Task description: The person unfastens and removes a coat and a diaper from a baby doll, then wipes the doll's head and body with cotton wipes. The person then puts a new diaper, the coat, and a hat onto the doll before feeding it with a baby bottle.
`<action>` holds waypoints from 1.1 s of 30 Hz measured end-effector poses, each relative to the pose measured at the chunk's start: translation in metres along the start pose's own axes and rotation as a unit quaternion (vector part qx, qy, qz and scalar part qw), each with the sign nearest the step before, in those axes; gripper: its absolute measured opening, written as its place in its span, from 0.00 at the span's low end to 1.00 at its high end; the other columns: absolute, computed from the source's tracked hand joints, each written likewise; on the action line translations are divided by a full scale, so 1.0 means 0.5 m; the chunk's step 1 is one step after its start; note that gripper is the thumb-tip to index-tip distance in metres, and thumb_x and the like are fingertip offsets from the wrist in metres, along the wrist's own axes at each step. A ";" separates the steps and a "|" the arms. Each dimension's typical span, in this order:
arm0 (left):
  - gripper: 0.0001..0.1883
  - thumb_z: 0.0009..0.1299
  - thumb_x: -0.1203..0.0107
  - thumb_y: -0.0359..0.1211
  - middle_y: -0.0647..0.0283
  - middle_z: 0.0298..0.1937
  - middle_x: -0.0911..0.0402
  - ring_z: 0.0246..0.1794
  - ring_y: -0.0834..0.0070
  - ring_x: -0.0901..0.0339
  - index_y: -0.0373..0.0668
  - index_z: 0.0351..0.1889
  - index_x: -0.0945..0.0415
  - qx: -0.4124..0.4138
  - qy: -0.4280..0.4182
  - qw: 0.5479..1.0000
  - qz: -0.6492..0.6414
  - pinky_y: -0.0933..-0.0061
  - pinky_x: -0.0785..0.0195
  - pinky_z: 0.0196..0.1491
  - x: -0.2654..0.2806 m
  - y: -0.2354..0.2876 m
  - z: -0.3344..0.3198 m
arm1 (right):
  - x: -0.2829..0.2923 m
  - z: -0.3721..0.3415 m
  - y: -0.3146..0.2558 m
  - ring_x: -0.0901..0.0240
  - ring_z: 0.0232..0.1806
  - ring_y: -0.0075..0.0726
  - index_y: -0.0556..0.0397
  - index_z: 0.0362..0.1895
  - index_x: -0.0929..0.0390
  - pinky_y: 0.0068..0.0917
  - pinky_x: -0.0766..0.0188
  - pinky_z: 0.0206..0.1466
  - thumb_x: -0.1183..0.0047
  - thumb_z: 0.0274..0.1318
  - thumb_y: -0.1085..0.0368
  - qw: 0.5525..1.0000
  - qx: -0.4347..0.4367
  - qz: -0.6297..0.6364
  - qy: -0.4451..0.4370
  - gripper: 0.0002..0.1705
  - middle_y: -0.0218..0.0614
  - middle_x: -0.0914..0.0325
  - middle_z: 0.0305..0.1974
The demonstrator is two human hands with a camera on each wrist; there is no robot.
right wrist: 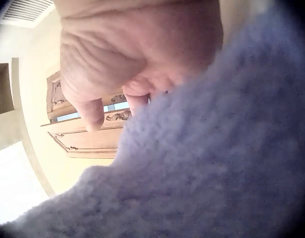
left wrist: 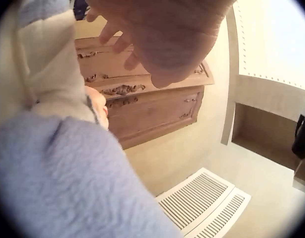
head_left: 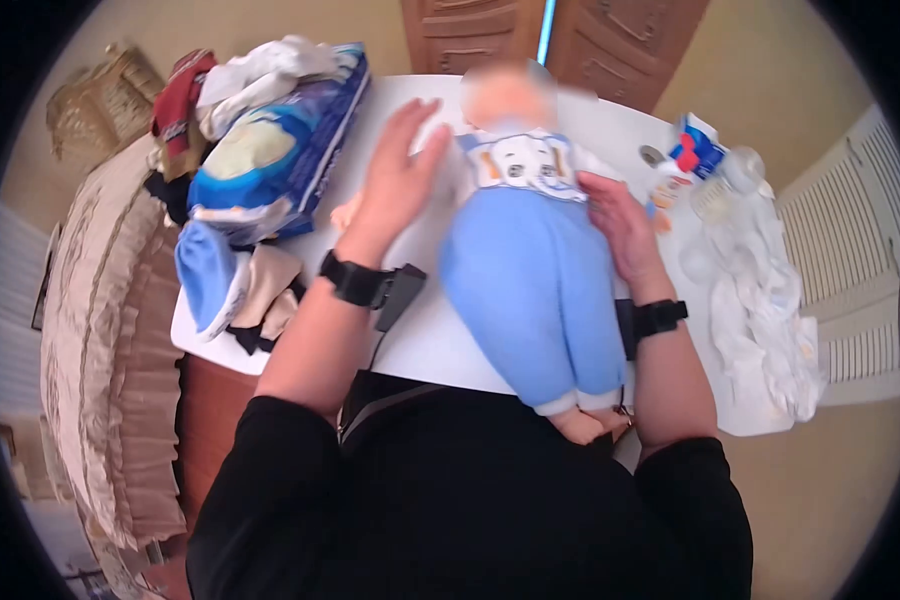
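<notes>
A baby doll lies on its back on a white table [head_left: 410, 345], its head at the far side and bare feet [head_left: 580, 425] near the person's body. It wears blue fleece pants [head_left: 530, 270] and a white and blue top [head_left: 525, 165] with an elephant face. The left hand [head_left: 400, 180] is raised beside the doll's arm, fingers extended and nothing in them. Along the doll's other side is the right hand [head_left: 625, 225], its fingertips at the edge of the top near the waist. In the right wrist view, the blue fleece [right wrist: 207, 163] hides part of its fingers.
At the left lie a blue diaper pack [head_left: 320, 140], a red garment [head_left: 180, 100], white cloth [head_left: 265, 80] and a blue knit hat [head_left: 205, 275]. A clear bottle [head_left: 740, 175], a blue packet [head_left: 705, 145] and crumpled white cloth [head_left: 755, 310] are at the right. Behind stands a wooden dresser [head_left: 610, 45].
</notes>
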State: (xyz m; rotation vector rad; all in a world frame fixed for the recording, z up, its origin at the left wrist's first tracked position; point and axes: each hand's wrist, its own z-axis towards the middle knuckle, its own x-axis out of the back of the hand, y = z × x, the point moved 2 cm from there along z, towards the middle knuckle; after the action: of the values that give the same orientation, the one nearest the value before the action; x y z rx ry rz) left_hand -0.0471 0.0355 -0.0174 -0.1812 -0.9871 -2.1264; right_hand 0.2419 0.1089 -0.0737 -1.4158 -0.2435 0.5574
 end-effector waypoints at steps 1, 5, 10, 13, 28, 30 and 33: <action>0.20 0.70 0.45 0.39 0.48 0.60 0.27 0.63 0.55 0.31 0.42 0.57 0.25 0.016 0.005 0.999 -0.029 0.63 0.40 0.65 0.015 0.013 0.011 | 0.001 -0.002 -0.005 0.34 0.60 0.30 0.52 0.58 0.26 0.33 0.41 0.64 0.63 0.69 0.45 1.000 0.004 -0.002 0.010 0.29 0.32 0.26 0.58; 0.15 0.69 0.41 0.36 0.56 0.51 0.20 0.54 0.69 0.25 0.39 0.51 0.21 0.030 0.034 0.998 -0.043 0.71 0.35 0.58 0.056 0.028 0.044 | -0.011 -0.004 -0.017 0.34 0.60 0.30 0.52 0.57 0.25 0.33 0.39 0.63 0.61 0.69 0.44 1.000 0.012 -0.002 -0.017 0.28 0.32 0.26 0.57; 0.08 0.72 0.45 0.32 0.65 0.41 0.17 0.45 0.81 0.24 0.37 0.41 0.20 0.122 0.055 0.966 -0.220 0.80 0.35 0.53 0.136 0.059 0.072 | -0.016 -0.006 -0.017 0.33 0.59 0.30 0.50 0.57 0.24 0.32 0.39 0.62 0.61 0.69 0.45 1.000 0.014 -0.014 -0.016 0.27 0.32 0.26 0.56; 0.09 0.72 0.45 0.34 0.65 0.39 0.17 0.43 0.81 0.24 0.37 0.40 0.20 0.094 0.066 0.974 -0.197 0.80 0.36 0.53 0.154 0.087 0.082 | -0.016 -0.008 -0.019 0.32 0.57 0.29 0.50 0.56 0.23 0.31 0.38 0.61 0.59 0.69 0.46 1.000 0.019 -0.015 -0.005 0.26 0.31 0.25 0.55; 0.05 0.69 0.43 0.30 0.66 0.36 0.19 0.39 0.80 0.25 0.37 0.35 0.21 0.039 -0.086 0.990 -0.109 0.79 0.33 0.47 -0.091 0.102 -0.027 | -0.017 -0.020 -0.056 0.27 0.39 0.22 0.52 0.51 0.22 0.21 0.31 0.44 0.43 0.59 0.65 0.949 0.166 -0.209 0.168 0.15 0.28 0.23 0.40; 0.05 0.69 0.43 0.29 0.65 0.37 0.20 0.40 0.80 0.25 0.37 0.36 0.21 0.042 -0.090 0.989 -0.108 0.79 0.33 0.47 -0.096 0.095 -0.032 | -0.020 -0.029 -0.104 0.28 0.37 0.23 0.52 0.52 0.23 0.22 0.31 0.42 0.42 0.58 0.66 0.935 0.189 -0.236 0.186 0.17 0.29 0.24 0.40; 0.02 0.65 0.41 0.27 0.63 0.33 0.22 0.31 0.73 0.27 0.38 0.33 0.21 0.001 -0.049 0.992 -0.118 0.73 0.32 0.40 -0.092 0.083 -0.033 | 0.009 -0.034 -0.205 0.27 0.39 0.28 0.49 0.54 0.24 0.24 0.30 0.43 0.40 0.54 0.67 0.837 0.311 -0.396 0.215 0.22 0.31 0.23 0.40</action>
State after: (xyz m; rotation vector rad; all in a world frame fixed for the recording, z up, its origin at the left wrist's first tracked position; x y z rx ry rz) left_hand 0.0169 0.0340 -0.0235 -0.1768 -1.1136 -2.3501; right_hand 0.2764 0.0907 0.0228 -0.6632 -0.2322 -0.3623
